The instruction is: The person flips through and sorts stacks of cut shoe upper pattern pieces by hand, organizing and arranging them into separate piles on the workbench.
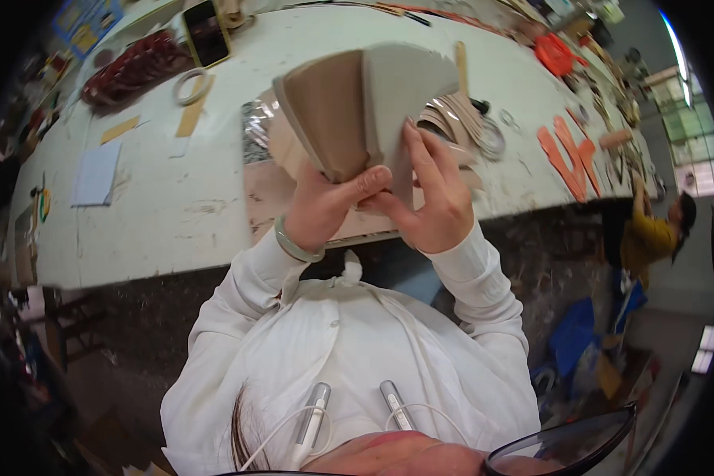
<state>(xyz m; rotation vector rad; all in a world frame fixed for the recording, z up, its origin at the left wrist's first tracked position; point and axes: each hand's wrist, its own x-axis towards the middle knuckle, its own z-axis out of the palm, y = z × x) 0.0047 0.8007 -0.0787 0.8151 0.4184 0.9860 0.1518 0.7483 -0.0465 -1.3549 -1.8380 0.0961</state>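
Observation:
Above the table's near edge, my left hand (319, 205) is closed round the lower end of a stack of brown, curved, fan-shaped pieces (325, 111), its thumb pressed across the front. A pale grey piece (408, 87) of similar outline opens out to the right of the stack, like a turned leaf. My right hand (440, 198) grips the lower part of this grey piece, with fingers lying along its right side and the thumb near my left thumb. The material looks like leather or lining; I cannot tell which. Behind the hands lies a pinkish board (266, 194).
Beige curved strips (462, 119) lie right of the hands, and coral-coloured pieces (567, 163) farther right. To the left are a tape roll (179, 89), white paper (97, 173), a dark red bundle (139, 71) and a phone (206, 33). Another person (649, 238) is at the far right.

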